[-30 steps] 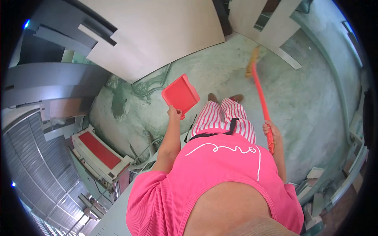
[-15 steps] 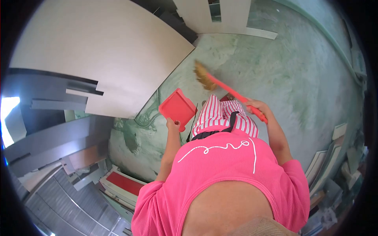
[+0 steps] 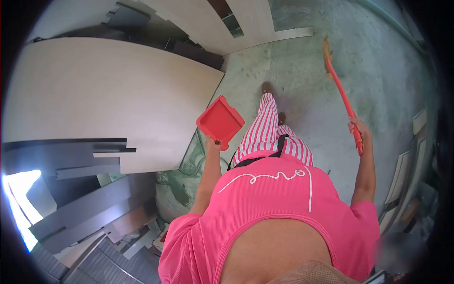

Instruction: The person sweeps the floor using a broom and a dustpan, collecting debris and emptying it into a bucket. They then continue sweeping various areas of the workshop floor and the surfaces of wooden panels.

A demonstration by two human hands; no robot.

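Observation:
My left hand is closed on the short handle of a red dustpan, held out in front of my left side with its flat tray facing up. In my right hand is a broom with a red handle and a tan bristle head. The handle's end sticks out below my fist, and the bristles point forward, away from me to the right. My striped trouser legs and brown shoes show between the two tools, one foot ahead of the other.
A large pale board takes up the left side, its corner jutting toward the dustpan. Further boards lie ahead at the top. Dark panels are stacked at lower left, and planks lean at right. The floor is greenish and stained.
The broom has swung from in front of my feet out to the right, along with my right hand. My feet have stepped forward. The dustpan is still in my left hand.

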